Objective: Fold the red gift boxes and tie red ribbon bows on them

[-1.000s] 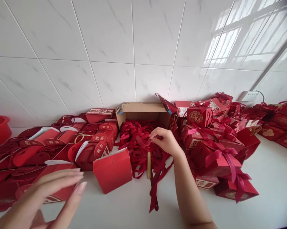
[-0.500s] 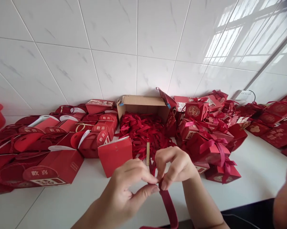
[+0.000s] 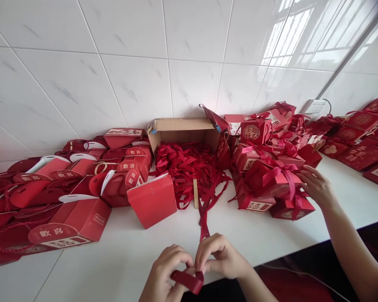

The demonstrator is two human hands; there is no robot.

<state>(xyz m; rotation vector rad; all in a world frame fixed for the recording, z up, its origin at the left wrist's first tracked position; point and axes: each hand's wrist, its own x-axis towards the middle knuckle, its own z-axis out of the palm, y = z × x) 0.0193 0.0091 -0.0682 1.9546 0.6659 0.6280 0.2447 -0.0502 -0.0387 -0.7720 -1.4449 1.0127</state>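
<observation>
1. Pinched together on one dark red ribbon [image 3: 192,283] are the fingers of our left hand [image 3: 167,270] and our right hand [image 3: 219,256]; we hold its loop at the front edge of the worktop [image 3: 122,260].
2. On the left, red lettered boxes [image 3: 74,222] spread from the back edge.
3. Next stands one plain red box [image 3: 153,202], nearer to us.
4. By the back edge, an open carton [image 3: 185,124] spills a ribbon pile [image 3: 189,165].
5. Rightward are bow-tied boxes [image 3: 275,178]; beside them is another person's hand [image 3: 318,188], and we cannot tell if it touches.
</observation>
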